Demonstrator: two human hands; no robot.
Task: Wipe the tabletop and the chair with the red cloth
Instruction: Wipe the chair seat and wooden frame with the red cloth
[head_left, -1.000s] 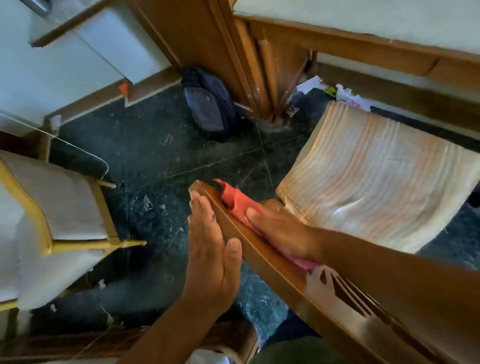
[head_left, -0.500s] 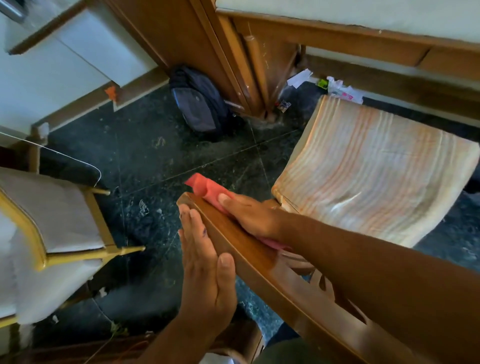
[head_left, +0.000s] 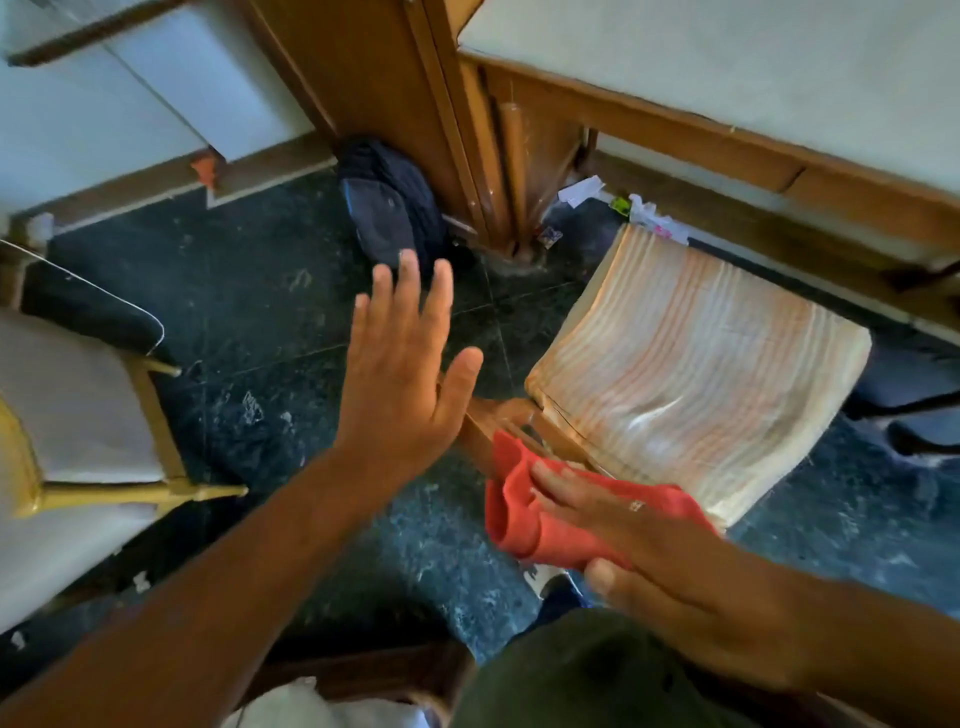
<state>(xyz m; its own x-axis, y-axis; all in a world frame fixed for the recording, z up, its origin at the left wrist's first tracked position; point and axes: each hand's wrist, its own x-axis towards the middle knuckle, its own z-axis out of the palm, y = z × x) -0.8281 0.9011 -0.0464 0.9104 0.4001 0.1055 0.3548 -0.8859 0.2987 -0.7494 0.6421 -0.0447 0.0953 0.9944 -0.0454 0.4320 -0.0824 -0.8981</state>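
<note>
The red cloth (head_left: 524, 514) is bunched under my right hand (head_left: 670, 566); the fingers lie flat on top of it and the thumb sits beneath. It hangs by the near corner of the wooden chair (head_left: 485, 421), just in front of its striped orange-and-cream seat cushion (head_left: 691, 374). My left hand (head_left: 405, 364) hovers over the floor to the left of the chair, fingers spread, holding nothing and touching nothing. The pale tabletop (head_left: 727, 67) with its wooden edge runs across the upper right.
A dark backpack (head_left: 387, 218) leans by the wooden table leg (head_left: 498, 156). Paper scraps (head_left: 582, 189) lie under the table. A second chair with a white cushion and yellow frame (head_left: 78, 410) stands at the left. The floor is dark green stone.
My left hand has lifted off the chair's wooden rail and spread in the air. My right hand has drawn the red cloth back along the rail towards me.
</note>
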